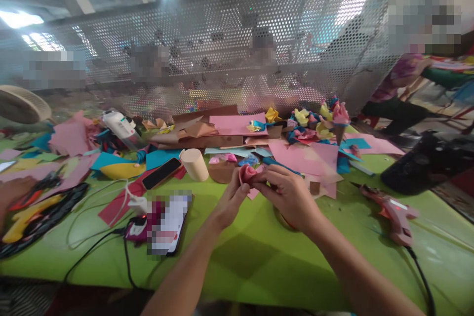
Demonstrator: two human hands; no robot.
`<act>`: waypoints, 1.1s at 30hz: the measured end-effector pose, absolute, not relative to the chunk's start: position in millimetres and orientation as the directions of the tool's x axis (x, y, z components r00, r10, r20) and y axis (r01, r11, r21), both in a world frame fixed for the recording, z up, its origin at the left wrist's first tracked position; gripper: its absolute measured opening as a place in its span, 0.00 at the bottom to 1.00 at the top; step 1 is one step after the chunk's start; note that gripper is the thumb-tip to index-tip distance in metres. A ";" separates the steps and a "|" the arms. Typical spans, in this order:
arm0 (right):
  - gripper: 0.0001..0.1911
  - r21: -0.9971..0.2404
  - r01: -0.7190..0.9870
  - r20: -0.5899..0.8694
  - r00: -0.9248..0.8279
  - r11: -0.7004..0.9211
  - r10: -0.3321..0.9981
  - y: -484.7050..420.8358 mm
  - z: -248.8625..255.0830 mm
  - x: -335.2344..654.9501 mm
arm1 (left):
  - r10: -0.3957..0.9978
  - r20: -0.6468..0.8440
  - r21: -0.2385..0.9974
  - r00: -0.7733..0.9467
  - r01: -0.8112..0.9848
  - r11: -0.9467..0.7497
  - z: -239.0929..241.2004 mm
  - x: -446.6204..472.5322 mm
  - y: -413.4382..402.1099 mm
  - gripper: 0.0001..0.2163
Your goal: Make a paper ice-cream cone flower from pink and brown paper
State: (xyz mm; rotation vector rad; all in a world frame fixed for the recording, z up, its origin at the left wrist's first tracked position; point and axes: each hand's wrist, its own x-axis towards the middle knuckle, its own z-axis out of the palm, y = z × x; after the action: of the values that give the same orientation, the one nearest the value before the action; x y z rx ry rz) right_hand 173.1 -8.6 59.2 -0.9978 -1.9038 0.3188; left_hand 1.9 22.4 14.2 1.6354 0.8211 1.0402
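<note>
My left hand and my right hand meet above the green table. Both pinch a small pink rolled paper flower between their fingertips. The left hand's fingers close on the roll's left side. From the right, the other hand wraps round its base, thumb on top. A loose pink strip hangs under the roll.
A pink glue gun lies at right with its black cord. Two phones and a cream paper cup sit at left. Coloured paper sheets and folded flowers crowd the back. A seated person is at far right.
</note>
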 end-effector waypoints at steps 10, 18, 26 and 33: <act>0.08 -0.416 0.622 0.658 -0.297 0.663 0.692 -9.4 57.1 174.4 | 0.872 0.251 0.957 0.420 0.025 -0.288 12.4 1.4 24.1 0.24; 0.08 -0.359 0.645 0.662 -0.333 0.674 0.672 -9.1 57.7 176.8 | 0.870 0.253 0.961 0.423 -0.005 -0.277 13.5 1.7 24.3 0.24; 0.08 -0.337 0.664 0.663 -0.335 0.667 0.669 -9.6 58.3 175.6 | 0.869 0.258 0.956 0.421 0.020 -0.293 8.5 0.8 24.9 0.24; 0.08 -0.293 0.693 0.685 -0.328 0.659 0.650 -9.6 57.7 172.0 | 0.873 0.257 0.953 0.414 0.042 -0.300 5.7 1.0 25.6 0.21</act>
State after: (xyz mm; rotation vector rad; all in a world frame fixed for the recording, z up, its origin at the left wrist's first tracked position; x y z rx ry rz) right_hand 172.0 -9.6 57.7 -1.0392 -2.0535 -0.0657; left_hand 1.0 25.6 5.7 1.6646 0.8132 1.0352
